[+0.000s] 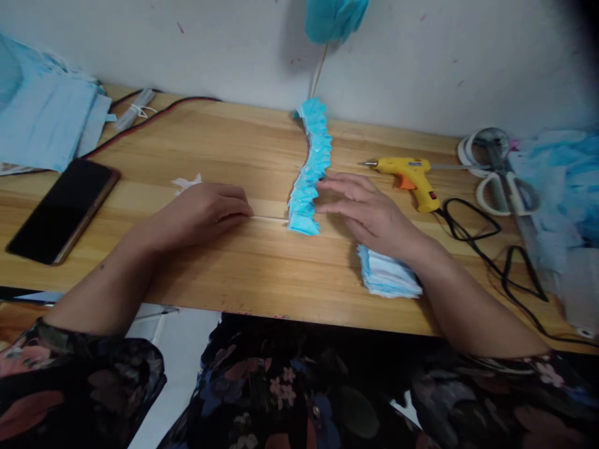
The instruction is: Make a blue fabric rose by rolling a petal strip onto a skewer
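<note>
A thin pale stick [269, 218] lies level over the table, and my left hand [219, 209] is closed on its left end in a pinch. The stick's right end meets the lower part of a blue pleated strip [312, 165], which curves away from me toward the wall. My right hand [358, 206] is at the strip's right edge, fingers apart and fingertips close to the pleats; whether they touch I cannot tell. Below my right hand and wrist sits a stack of blue and white fabric pieces [390, 274], partly covered.
A yellow glue gun [409, 178] with a black cord lies right, near scissors [503, 181] and a tape roll [484, 146]. At left are a phone [63, 209], face masks [47, 106] and a bundle of clear sticks [135, 109]. A blue flower-like piece [334, 19] stands by the wall.
</note>
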{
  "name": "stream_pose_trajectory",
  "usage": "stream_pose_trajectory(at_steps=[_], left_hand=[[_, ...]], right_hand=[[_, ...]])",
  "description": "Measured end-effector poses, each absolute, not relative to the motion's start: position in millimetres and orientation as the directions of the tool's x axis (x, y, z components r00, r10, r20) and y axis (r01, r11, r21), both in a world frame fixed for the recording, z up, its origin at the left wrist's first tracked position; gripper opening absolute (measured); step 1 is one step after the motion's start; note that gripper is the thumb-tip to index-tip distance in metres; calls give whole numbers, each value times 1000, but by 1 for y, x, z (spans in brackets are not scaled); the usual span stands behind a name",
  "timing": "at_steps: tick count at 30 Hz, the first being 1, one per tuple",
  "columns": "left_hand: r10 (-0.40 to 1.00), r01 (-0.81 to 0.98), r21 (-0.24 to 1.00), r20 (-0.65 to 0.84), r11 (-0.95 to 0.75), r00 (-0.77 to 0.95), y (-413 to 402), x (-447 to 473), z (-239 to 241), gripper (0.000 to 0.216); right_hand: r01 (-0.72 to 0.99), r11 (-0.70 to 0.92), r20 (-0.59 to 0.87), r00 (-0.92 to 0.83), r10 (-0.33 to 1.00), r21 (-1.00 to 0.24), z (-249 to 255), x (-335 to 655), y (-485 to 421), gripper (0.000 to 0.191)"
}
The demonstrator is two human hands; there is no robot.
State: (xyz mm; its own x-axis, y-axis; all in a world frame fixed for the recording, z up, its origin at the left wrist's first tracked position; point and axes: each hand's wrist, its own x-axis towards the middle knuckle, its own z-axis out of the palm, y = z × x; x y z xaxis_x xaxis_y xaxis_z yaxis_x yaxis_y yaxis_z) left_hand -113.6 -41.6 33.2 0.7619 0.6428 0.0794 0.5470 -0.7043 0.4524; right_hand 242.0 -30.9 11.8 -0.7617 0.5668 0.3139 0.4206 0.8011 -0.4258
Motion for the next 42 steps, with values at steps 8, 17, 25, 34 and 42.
stream_pose_trajectory(at_steps=[8,17,25,34,42], left_hand=[[646,545,464,82,-698,759,-40,-115,33,35],[611,514,480,58,-710,789,-38,-120,32,33],[647,552,443,86,-706,758,-38,-121,30,30],[659,564,461,63,-685,749,-38,-122,27,32],[630,557,420,49,-717,775,-38,-120,31,33]], right_hand=[[446,798,308,-755,578,-404,2,237,-30,42],[451,804,295,-766,572,-388,6,236,-35,41],[463,793,292,-755,587,-397,0,236,-34,40],[366,840,429,-735,525,-401,4,235,-33,39],[316,870,418,-780,466,-379,7,231,-39,39]])
